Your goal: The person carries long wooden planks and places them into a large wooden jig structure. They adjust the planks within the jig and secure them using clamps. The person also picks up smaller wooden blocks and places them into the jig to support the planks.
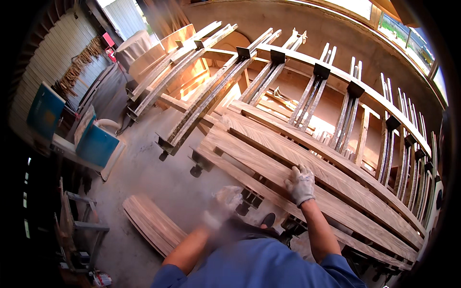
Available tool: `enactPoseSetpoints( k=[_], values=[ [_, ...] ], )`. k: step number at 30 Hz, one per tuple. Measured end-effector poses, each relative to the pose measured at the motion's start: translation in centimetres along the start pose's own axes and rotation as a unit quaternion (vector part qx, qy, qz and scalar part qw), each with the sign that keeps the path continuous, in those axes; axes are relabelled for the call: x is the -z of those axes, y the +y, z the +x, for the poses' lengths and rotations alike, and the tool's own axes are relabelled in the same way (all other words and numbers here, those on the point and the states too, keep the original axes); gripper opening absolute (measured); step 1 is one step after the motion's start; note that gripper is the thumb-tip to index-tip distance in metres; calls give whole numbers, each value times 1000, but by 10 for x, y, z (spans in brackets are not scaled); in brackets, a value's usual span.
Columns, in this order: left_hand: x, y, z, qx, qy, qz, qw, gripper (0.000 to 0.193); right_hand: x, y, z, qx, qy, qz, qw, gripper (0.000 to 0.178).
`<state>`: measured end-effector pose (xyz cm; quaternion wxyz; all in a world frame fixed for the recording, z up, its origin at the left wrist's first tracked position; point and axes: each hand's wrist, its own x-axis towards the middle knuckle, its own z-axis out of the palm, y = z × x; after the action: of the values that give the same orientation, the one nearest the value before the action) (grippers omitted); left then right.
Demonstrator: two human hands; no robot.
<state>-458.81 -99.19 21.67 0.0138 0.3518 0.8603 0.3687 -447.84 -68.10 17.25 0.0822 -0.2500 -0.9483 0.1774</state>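
Note:
My right hand (301, 185), in a pale work glove, rests on a long brown wooden board (261, 161). Its fingers are a little apart and reach toward the board's far edge. Closer to my body, my left hand (223, 204) is also gloved and hangs over the near side of the boards. Motion smears its fingers, so whether it holds anything is hidden. Beyond my right hand lies a wider wooden panel (278, 137) with slanting grain, and dark gaps separate the boards. Metal clamp bars (206, 103) stand in a row behind them.
A stack of wooden strips (151, 223) sits on the concrete floor (168, 180) at lower left. Farther left are blue panels (96, 144) and a metal stand (86, 216). A long pale rail (331, 65) crosses the clamp bars, with windows above at right.

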Motion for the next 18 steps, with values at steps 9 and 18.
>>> enactPoseSetpoints(
  k=[9,18],
  values=[
    [56,-112,188,5,-6,82,997,33,-13,-10,17,-40,68,-26,997,57],
    [22,-223,341,105,-83,-33,990,37,-36,-40,42,-159,119,-145,969,35]
  ],
)
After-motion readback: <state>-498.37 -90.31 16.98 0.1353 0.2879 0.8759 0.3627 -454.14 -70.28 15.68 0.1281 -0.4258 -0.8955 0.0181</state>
